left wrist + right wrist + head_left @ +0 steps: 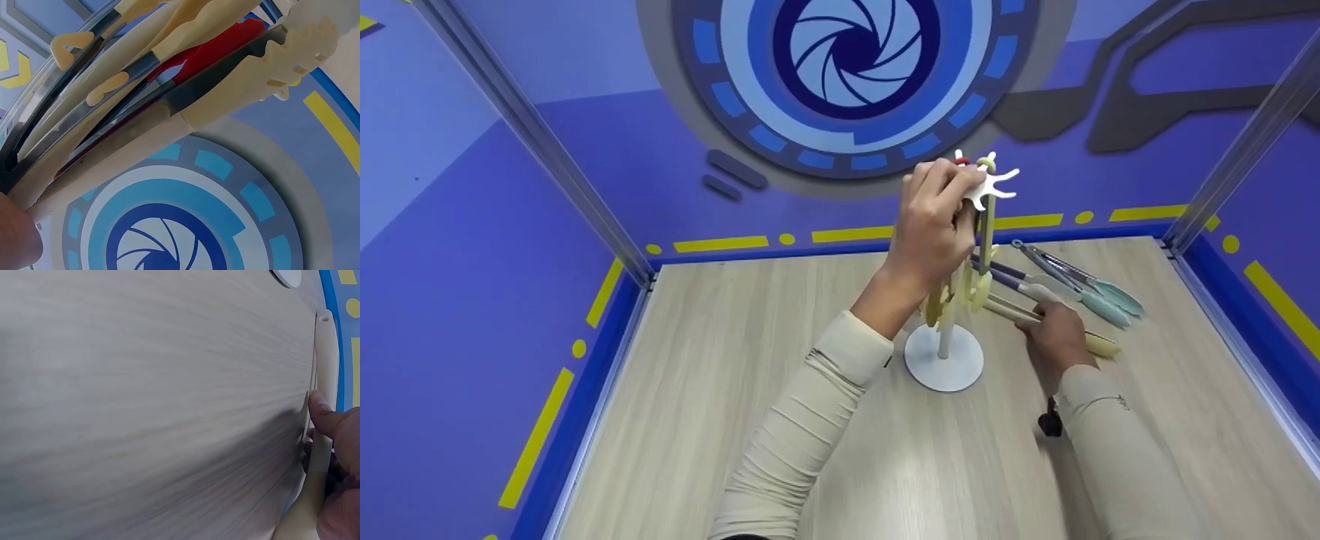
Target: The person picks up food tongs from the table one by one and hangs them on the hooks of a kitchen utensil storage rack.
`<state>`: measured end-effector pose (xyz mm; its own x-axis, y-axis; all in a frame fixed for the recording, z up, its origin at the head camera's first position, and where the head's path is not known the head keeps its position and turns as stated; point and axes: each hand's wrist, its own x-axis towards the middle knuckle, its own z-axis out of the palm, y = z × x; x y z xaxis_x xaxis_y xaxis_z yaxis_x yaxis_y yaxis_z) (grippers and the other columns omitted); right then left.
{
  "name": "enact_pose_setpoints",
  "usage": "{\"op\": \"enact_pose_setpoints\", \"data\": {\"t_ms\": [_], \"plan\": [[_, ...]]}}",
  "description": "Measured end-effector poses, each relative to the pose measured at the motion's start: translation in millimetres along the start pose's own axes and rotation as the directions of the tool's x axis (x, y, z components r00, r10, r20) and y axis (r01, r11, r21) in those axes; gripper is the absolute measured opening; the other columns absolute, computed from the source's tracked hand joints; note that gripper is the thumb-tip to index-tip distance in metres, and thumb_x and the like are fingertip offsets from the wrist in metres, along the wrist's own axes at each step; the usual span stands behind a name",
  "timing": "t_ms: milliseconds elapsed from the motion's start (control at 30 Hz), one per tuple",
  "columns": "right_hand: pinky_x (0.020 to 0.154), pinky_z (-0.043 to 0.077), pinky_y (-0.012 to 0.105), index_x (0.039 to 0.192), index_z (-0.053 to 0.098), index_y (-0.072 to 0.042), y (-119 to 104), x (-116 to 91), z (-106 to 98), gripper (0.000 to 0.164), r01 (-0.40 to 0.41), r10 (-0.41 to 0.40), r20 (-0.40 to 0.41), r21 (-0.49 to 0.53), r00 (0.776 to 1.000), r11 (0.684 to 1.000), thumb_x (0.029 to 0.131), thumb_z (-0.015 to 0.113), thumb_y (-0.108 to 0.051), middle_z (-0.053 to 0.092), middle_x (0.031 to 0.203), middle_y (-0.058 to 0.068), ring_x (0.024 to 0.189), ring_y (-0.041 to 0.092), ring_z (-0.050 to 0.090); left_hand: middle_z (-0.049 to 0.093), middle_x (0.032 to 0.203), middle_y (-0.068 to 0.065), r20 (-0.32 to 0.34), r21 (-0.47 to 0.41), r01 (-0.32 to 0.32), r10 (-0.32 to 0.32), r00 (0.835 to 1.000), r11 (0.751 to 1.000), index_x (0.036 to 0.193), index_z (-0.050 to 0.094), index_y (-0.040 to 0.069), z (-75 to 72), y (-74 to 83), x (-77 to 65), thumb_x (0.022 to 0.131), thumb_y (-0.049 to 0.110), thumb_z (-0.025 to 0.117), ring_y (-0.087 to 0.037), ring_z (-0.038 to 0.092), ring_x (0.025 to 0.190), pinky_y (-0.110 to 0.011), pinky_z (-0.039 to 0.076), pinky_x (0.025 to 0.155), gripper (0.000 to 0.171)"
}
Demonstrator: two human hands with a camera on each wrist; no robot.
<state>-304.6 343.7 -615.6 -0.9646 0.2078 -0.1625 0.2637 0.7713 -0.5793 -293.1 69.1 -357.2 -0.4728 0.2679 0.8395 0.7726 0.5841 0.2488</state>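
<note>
My left hand (934, 214) is up at the white hooked top (996, 185) of a utensil stand, its fingers curled over the hooks. Beneath it hang several tongs (135, 118) with cream grips and heads, one with red parts (214, 53). The stand's round white base (943, 371) rests on the table. To the right, my right hand (1057, 330) grips a cream-handled utensil (325, 365) low over the table. A hole shows at its handle end, and its pale yellow head (1102, 345) pokes out past the hand.
Tongs with teal heads (1106, 307) lie on the table (720, 390) behind the right hand. Beside them are dark-handled utensils with grey heads (1046, 283). Blue printed walls (585, 150) enclose the table at the back and sides.
</note>
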Motion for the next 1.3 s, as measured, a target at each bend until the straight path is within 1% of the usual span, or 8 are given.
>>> {"op": "enact_pose_setpoints", "data": {"t_ms": [200,467,600,867,1033,1133,1233,1300], "plan": [[0.085,0.049,0.045,0.115,0.069,0.001,1,2,0,0.029,-0.011,0.011,0.001,0.009,1.0,1.0,0.104,0.069,-0.027,0.067,0.106,0.018,0.097,0.033,0.059,0.071,0.108,-0.004,-0.016,-0.004,-0.01,0.01,1.0,1.0,0.115,0.077,0.011,-0.7,-0.4,-0.3,0.101,0.006,0.065,-0.022,0.059,0.112,-0.031,0.046,0.098,0.019],[0.076,0.047,0.04,0.112,0.071,0.002,3,-1,2,0.033,0.014,-0.014,-0.029,-0.001,0.999,1.0,0.104,0.07,-0.03,0.065,0.097,0.014,0.088,0.029,0.058,0.071,0.107,-0.004,-0.026,-0.007,-0.008,0.008,1.0,1.0,0.113,0.077,0.013,0.4,0.3,-0.7,0.099,0.003,0.064,-0.022,0.059,0.111,-0.032,0.046,0.097,0.022],[0.074,0.046,0.037,0.114,0.07,0.001,3,-3,3,0.033,-0.014,0.015,-0.03,0.008,0.999,1.0,0.107,0.066,-0.03,0.063,0.096,0.012,0.088,0.028,0.057,0.071,0.108,-0.003,-0.024,-0.014,-0.007,0.007,1.0,1.0,0.112,0.077,0.013,1.2,0.4,-0.4,0.099,0.004,0.065,-0.022,0.06,0.111,-0.031,0.046,0.098,0.02],[0.083,0.047,0.041,0.123,0.071,-0.002,5,-3,2,0.038,-0.05,0.052,-0.035,0.074,0.998,0.996,0.11,0.06,-0.035,0.063,0.104,0.014,0.099,0.03,0.058,0.073,0.108,-0.005,-0.038,-0.08,-0.014,0.011,0.999,0.997,0.112,0.079,0.011,-2.7,-2.0,2.6,0.099,0.004,0.067,-0.022,0.061,0.109,-0.029,0.047,0.101,0.019],[0.082,0.044,0.04,0.118,0.072,-0.005,7,-4,-1,0.036,-0.057,0.06,-0.021,0.107,0.998,0.993,0.111,0.057,-0.038,0.059,0.103,0.012,0.1,0.029,0.055,0.074,0.104,-0.007,-0.071,-0.134,-0.036,0.027,0.997,0.99,0.109,0.081,0.008,-3.2,-3.7,4.7,0.095,0.001,0.068,-0.024,0.06,0.104,-0.029,0.048,0.098,0.02],[0.087,0.047,0.044,0.126,0.07,-0.003,8,-5,-4,0.042,-0.06,0.063,-0.011,0.135,0.998,0.989,0.111,0.056,-0.039,0.059,0.109,0.014,0.104,0.031,0.055,0.074,0.104,-0.008,-0.089,-0.161,-0.046,0.032,0.995,0.986,0.107,0.081,0.007,-2.4,-5.1,4.9,0.094,-0.001,0.068,-0.025,0.06,0.102,-0.031,0.048,0.096,0.02],[0.088,0.047,0.044,0.132,0.068,0.002,11,-6,-7,0.052,-0.039,0.049,-0.058,0.164,0.997,0.986,0.112,0.052,-0.043,0.059,0.111,0.016,0.105,0.032,0.055,0.074,0.104,-0.009,-0.091,-0.188,-0.045,0.028,0.995,0.981,0.107,0.081,0.007,-1.6,-6.7,4.4,0.092,-0.002,0.069,-0.025,0.06,0.102,-0.032,0.047,0.098,0.021],[0.084,0.046,0.04,0.132,0.068,0.004,12,-8,-9,0.055,-0.008,0.032,-0.118,0.2,0.993,0.98,0.112,0.05,-0.044,0.06,0.11,0.016,0.102,0.03,0.054,0.073,0.103,-0.009,-0.087,-0.206,-0.041,0.024,0.996,0.978,0.107,0.08,0.006,-0.9,-7.9,3.9,0.092,-0.003,0.068,-0.026,0.059,0.103,-0.033,0.047,0.101,0.021]]}}
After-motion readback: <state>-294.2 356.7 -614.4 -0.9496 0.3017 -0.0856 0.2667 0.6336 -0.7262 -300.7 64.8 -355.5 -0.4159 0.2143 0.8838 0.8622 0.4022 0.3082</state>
